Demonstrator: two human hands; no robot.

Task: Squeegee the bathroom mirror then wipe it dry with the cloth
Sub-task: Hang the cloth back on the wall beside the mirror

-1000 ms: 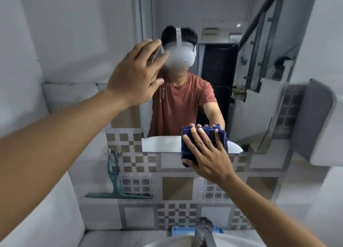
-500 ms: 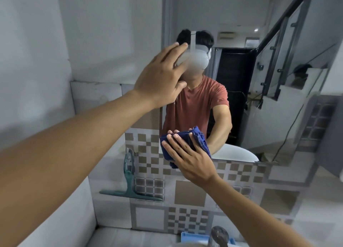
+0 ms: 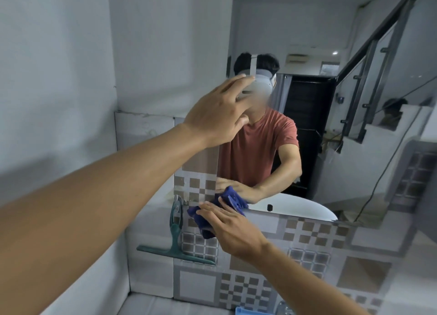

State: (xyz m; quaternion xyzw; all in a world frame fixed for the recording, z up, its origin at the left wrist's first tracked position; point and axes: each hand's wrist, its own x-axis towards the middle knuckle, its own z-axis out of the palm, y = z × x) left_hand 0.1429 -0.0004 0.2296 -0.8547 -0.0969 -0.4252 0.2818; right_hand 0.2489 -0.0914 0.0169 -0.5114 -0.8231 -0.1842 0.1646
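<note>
The bathroom mirror [image 3: 331,42] fills the upper right of the wall. My right hand [image 3: 233,229] presses a dark blue cloth [image 3: 205,222] flat against the mirror's lower left corner, the cloth partly overlapping the tiled wall below. My left hand [image 3: 220,112] rests with spread fingers on the mirror's left edge, higher up, holding nothing. A green squeegee [image 3: 176,239] hangs from a hook on the tiled wall, left of the cloth and below the mirror, apart from both hands.
Patterned brown and grey tiles [image 3: 307,243] cover the wall under the mirror. A white wall [image 3: 59,78] closes in on the left. At the bottom edge are a blue item [image 3: 250,312] and a tap top [image 3: 282,308].
My right hand has slid the cloth leftward along the mirror's bottom edge to its lower left corner. The left hand stays on the mirror's left edge. The view has shifted left.
</note>
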